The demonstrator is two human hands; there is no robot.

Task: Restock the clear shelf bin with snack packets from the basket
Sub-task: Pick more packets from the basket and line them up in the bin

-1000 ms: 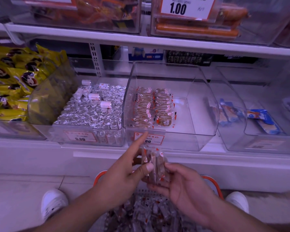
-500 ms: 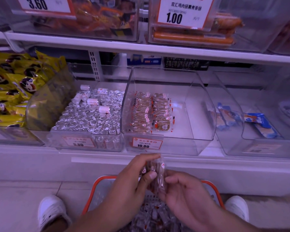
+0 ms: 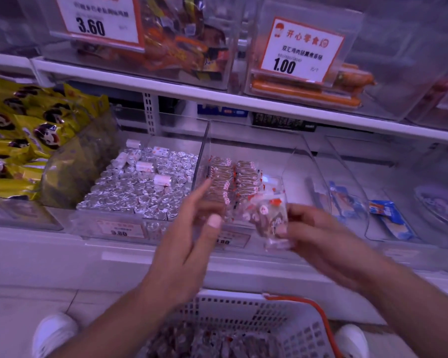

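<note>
Holding snack packets [image 3: 269, 215] upright in your right hand [image 3: 318, 228], nearest the clear bin [image 3: 290, 161] ahead; left hand [image 3: 192, 228] loose, empty.

Snack packets [image 3: 265, 215]: clear wrap, brown contents, red-and-white marks. Basket [image 3: 243, 310]: white lattice wall, orange-red rim. Bin [image 3: 303, 161]: colourless, see-through. Neighbouring wrapped pieces [image 3: 140, 195]: silver foil. Bags [image 3: 23, 140] at far left: yellow with dark cartoon faces. Price cards [image 3: 301, 51]: white, orange border, black numerals. Shoes [image 3: 53, 334]: white.
</note>
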